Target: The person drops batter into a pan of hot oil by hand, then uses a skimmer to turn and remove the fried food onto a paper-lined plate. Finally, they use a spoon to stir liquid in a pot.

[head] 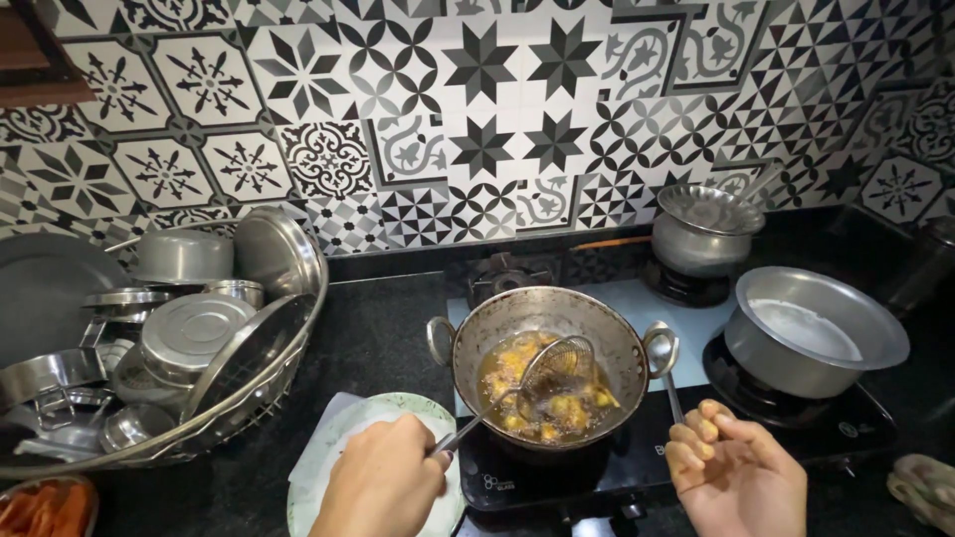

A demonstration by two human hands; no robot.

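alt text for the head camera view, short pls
A person's left hand holds a wire skimmer in a wok of frying golden pieces, while the right hand holds a spoon at the wok's rim. A plate sits below left, with steel pots behind on the stove.

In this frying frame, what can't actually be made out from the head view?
- Burner under the wok: hidden by the pan's body.
- Right hand grip on the spoon: fingers curl near the handle; contact unclear.
- Plate: largely covered by the left hand, which grips the skimmer.
- Fried pieces: kind unclear under bubbling oil.
- Orange items in the bowl: cut off by the frame's corner.
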